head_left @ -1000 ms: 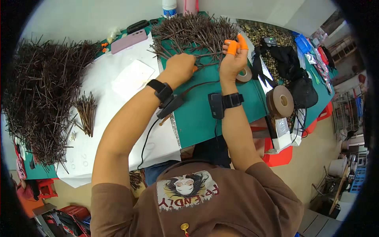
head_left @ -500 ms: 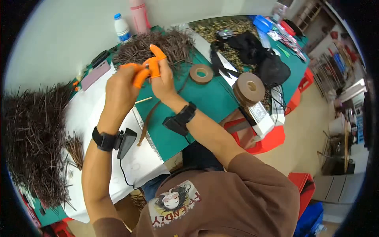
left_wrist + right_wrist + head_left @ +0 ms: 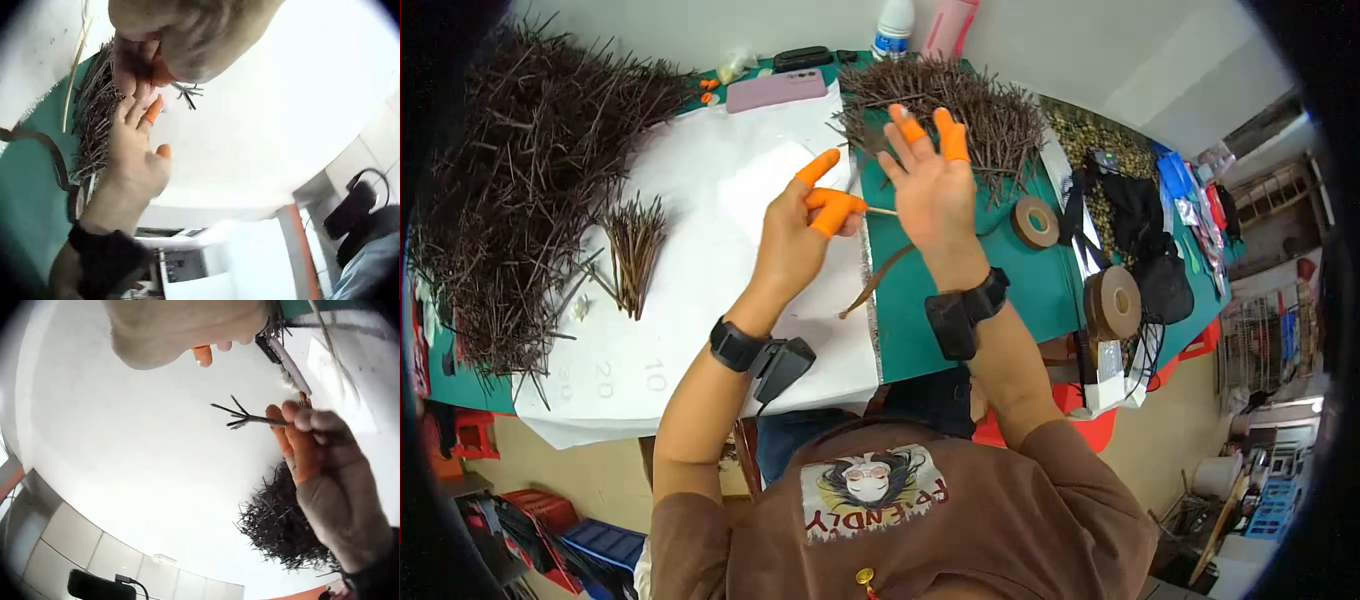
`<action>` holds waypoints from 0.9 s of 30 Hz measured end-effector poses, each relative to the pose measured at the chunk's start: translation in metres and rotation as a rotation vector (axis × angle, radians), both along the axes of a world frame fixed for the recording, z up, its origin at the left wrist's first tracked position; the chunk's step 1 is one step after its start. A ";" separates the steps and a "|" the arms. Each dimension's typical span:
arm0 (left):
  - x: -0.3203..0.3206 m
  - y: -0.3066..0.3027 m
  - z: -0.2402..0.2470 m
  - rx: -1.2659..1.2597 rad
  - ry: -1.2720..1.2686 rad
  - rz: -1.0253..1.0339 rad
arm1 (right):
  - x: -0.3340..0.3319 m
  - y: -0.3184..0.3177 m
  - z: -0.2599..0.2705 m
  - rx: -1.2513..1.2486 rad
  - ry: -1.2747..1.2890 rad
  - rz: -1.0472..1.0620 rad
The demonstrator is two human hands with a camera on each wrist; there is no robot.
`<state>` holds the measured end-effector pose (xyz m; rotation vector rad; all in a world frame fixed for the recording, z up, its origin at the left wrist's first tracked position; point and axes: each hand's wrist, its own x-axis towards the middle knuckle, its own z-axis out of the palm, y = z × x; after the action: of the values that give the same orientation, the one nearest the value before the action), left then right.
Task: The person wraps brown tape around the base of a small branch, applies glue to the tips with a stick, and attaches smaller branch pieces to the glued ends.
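In the head view my left hand (image 3: 800, 230), with orange finger covers, pinches a thin stem whose pale end (image 3: 882, 211) points toward my right hand. The right wrist view shows the dark forked tip of this twig (image 3: 249, 417) beyond the left fingers (image 3: 303, 447). My right hand (image 3: 937, 195) is raised beside it, palm showing and fingers spread, holding nothing. A brown tape strip (image 3: 880, 278) curves across the green mat below the hands. Behind them lies a heap of dark twigs (image 3: 960, 105).
A large dark twig pile (image 3: 540, 190) and a small bundle (image 3: 636, 258) lie at left on white paper (image 3: 710, 340). A purple phone (image 3: 776, 90) lies behind. Tape rolls (image 3: 1035, 222) (image 3: 1112, 303) and a black cloth bag (image 3: 1165, 280) are at right; a bottle (image 3: 893, 28) stands at the back.
Half a second ago both hands met at the fingers; now they are apart, the right hand opened out, the left still pinching the stem. The head view has swung too.
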<state>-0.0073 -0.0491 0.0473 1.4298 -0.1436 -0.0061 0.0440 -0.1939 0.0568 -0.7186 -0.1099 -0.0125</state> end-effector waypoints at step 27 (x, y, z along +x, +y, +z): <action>0.006 0.055 -0.025 -0.922 0.621 -0.206 | -0.009 0.012 -0.043 -1.863 -1.260 -0.500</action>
<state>-0.0014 0.0056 0.0221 0.4426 0.2056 -0.4888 0.0348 -0.1821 0.0135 -2.4965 -1.2578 -0.9604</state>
